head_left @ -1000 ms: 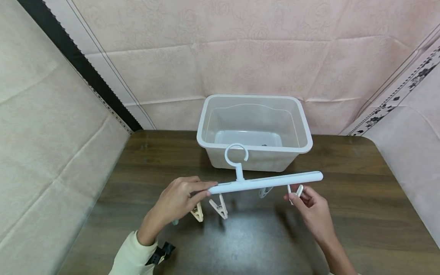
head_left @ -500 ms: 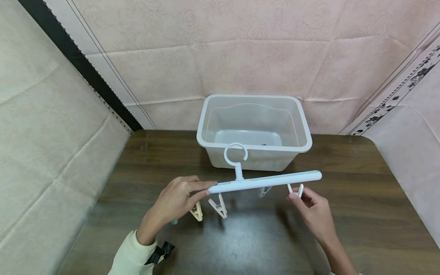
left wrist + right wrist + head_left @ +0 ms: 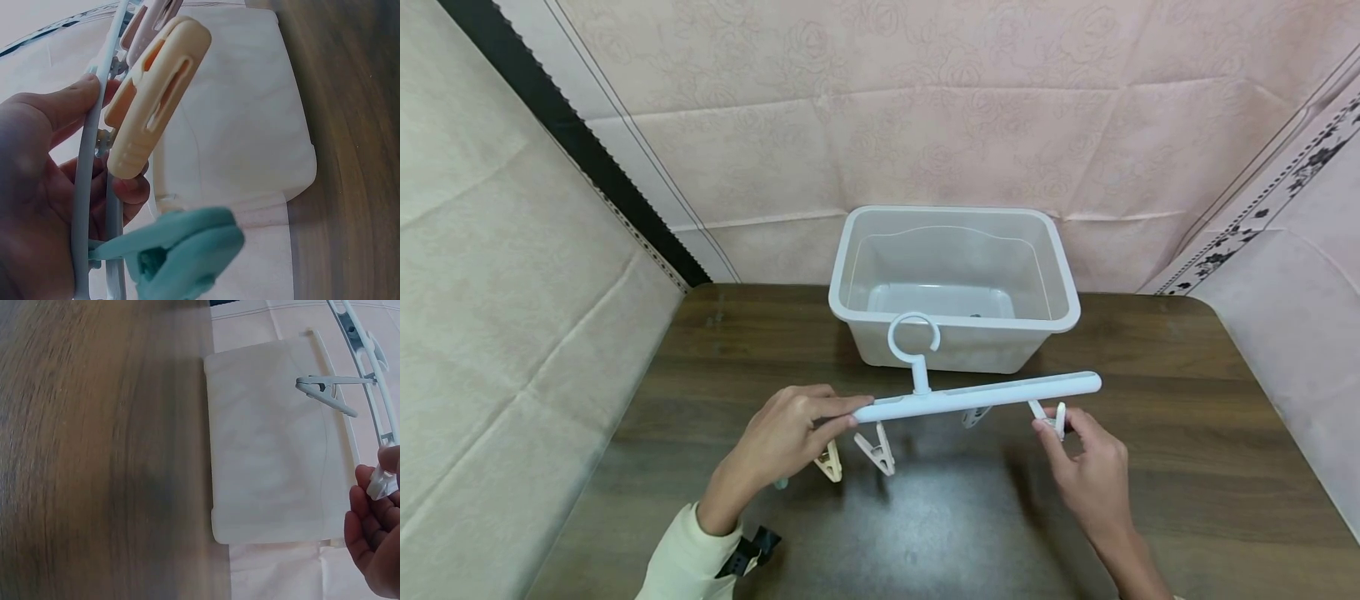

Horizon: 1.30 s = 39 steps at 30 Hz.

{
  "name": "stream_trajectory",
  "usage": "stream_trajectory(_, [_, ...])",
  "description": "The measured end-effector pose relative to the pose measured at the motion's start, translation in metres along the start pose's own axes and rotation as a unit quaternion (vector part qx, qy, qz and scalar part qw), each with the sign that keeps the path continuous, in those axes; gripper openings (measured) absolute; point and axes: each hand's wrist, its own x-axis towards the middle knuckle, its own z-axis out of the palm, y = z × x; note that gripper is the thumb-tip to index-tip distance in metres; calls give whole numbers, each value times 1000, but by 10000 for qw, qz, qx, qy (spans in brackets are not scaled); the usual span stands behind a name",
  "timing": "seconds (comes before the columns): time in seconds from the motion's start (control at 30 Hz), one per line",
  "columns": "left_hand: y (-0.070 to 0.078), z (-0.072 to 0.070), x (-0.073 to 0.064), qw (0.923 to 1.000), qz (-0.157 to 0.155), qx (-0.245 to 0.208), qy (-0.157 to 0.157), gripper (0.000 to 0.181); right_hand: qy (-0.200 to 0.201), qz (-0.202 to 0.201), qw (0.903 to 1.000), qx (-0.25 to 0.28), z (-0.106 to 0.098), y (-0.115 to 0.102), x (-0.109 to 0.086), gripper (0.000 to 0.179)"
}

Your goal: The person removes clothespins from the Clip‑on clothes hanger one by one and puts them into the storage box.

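Note:
A pale blue-white clip hanger (image 3: pixel 985 395) is held up over the table, its hook pointing away and its right end slightly higher. My left hand (image 3: pixel 786 437) grips the bar's left end between thumb and fingers. Close by that hand hang a cream clothespin (image 3: pixel 159 100) and a teal clothespin (image 3: pixel 187 250). Toward the middle is a pinkish-white clothespin (image 3: pixel 880 452), and right of the hook a grey clothespin (image 3: pixel 325 390). Below the bar's right end, my right hand (image 3: pixel 1090 467) pinches a white clothespin (image 3: pixel 1061 419) between thumb and fingers, one arm slanting up to the bar.
Behind the hanger stands a whitish plastic bin (image 3: pixel 955 350) at the table's back, with a small dark spot inside. The dark wooden table (image 3: pixel 925 533) runs to the fabric-covered wall (image 3: pixel 970 142). Patterned cloth also hangs at both sides.
The right hand has shifted slightly right and turned the white clothespin, which now sits tilted under the bar. The left hand and hanger have barely moved.

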Motion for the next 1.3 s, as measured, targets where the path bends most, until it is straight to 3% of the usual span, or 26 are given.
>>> stream_trajectory(0.2, [-1,0,-1,10000,-14,23,-53,32,175,-466,9983,-300,2,3,-2,16])
stream_trajectory(0.4, [-1,-1,-1,9999,-56,23,-115,32,482,-928,9920,-707,4,4,-2,54])
stream_trajectory(0.67, [-1,-2,-1,9998,-21,-5,-187,31,550,-1158,9865,-1015,4,3,-3,52])
stream_trajectory(1.3, [0,-3,-2,9993,-9,-211,-321,31,1643,-1724,9631,-1258,12,-7,-1,47])
